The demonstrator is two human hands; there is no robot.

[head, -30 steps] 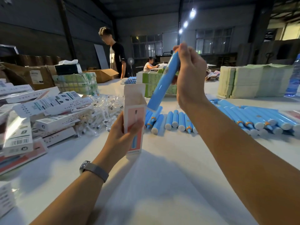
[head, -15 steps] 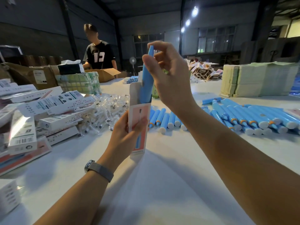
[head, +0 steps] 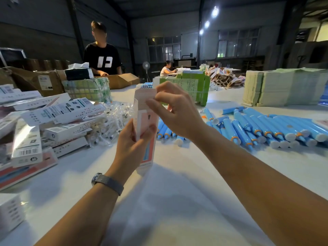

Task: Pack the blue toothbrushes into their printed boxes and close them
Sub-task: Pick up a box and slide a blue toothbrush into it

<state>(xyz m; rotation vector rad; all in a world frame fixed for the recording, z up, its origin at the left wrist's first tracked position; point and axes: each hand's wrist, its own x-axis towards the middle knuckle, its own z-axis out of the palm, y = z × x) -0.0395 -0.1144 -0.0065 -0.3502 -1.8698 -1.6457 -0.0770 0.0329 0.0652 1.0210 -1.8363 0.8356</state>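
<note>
My left hand (head: 132, 141) grips a tall printed box (head: 148, 121) upright above the white table (head: 177, 201), thumb across its pink front. The box's top flap (head: 144, 95) stands open. My right hand (head: 174, 110) is at the box's top, with index finger and thumb pinching the flap's edge. The toothbrush that went in is hidden inside the box. A heap of blue toothbrushes (head: 262, 126) lies on the table to the right, and a shorter row of blue toothbrushes (head: 166, 130) lies just behind the box.
Closed printed boxes (head: 58, 118) pile up at the left beside clear packets (head: 113, 125). Stacked flat cartons (head: 284, 86) stand at the far right, green packs (head: 193, 86) behind centre. A person in a black shirt (head: 103, 57) stands at a cardboard box (head: 120, 79).
The blue toothbrush held by my right hand has slid down fully into the box. My right hand has dropped to the top flap and now pinches it.
</note>
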